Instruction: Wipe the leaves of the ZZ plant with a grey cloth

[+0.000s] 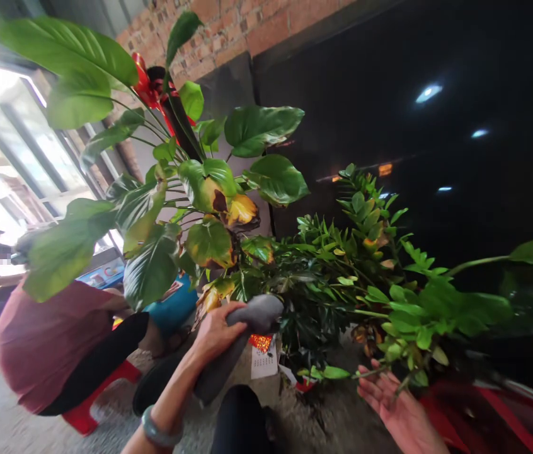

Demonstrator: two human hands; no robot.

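My left hand point(219, 334), with a bracelet at the wrist, is closed around the middle of a long grey thing point(259, 313), soft-looking like a folded cloth; its exact kind is unclear. One rounded end points at the dark green leaves point(311, 290), while the other hangs down toward my knee. At the lower right, my right hand point(392, 400) is palm up with its fingers stretched out. It lies against or just beside a thin stem of the low green plant point(422, 328); whether it touches is hard to tell.
A tall broad-leaved plant point(157, 252) with yellowed leaves and a red ribbon point(146, 85) stands ahead. Behind is a dark glossy panel point(342, 94). A person in a pink shirt point(58, 340) sits on a red stool point(89, 403) at left. A printed card point(264, 364) is below the leaves.
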